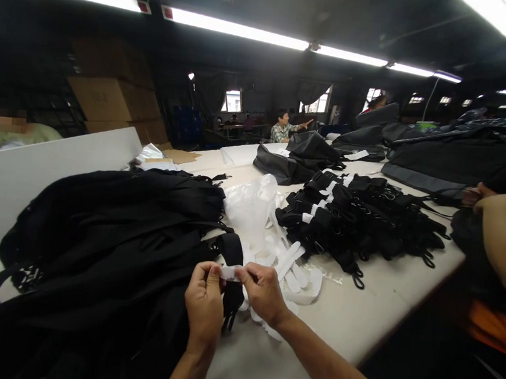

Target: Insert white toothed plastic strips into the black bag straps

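Fingertips of my left hand (204,303) and right hand (264,289) both pinch a small white strip (230,272), held just above the black garment pile (112,248) at nine o'clock. I'd keep it taut, level, clear of loose white strips (293,268) at two o'clock.

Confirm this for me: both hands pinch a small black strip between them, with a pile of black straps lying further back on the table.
Not quite: the strip is white, not black. The head view shows the left hand and right hand pinching its two ends between them. The rest holds: a pile of black straps lies further back on the table.
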A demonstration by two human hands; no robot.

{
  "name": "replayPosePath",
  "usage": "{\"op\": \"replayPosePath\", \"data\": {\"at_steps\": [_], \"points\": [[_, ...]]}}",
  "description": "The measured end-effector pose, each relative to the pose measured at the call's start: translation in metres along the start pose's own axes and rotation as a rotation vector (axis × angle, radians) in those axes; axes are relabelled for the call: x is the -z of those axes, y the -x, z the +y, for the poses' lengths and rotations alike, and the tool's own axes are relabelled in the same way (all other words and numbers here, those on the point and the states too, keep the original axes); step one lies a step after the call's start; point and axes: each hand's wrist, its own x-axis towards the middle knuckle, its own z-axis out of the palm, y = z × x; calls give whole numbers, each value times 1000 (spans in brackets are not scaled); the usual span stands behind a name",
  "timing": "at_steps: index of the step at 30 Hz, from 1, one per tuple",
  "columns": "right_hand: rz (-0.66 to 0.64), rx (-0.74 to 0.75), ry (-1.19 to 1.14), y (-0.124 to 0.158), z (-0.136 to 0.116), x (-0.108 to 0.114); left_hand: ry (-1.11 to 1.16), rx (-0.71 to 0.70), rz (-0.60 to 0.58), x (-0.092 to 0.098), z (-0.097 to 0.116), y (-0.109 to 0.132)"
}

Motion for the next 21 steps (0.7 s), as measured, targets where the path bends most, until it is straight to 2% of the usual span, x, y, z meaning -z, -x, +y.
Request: {"op": "replayPosePath", "data": {"at_steps": [3,6,9,12,15,17,19,21], "points": [[-45,-24,-131,-3,3,1,402,212,-109,-1,4,-4],[-98,-130,-336,-5,6,3,584,381,-219,0,9,-5],[-76,-228,-462,-7,7,8,567,450,-270,2,14,-7],[-69,-235,-510,-5,6,10,505,454,-309,3,16,-9],[-141,-231,-601,6,3,8,458,458,-327,2,11,-13],[-114,-239,-646,14,0,12,443,478,-314,0,3,-15],[-47,-222,-661,18,-5,29,467,473,-291,-2,-4,-17],[55,-171,-606,12,-13,64,512,442,-289,-4,-7,-18]]}}
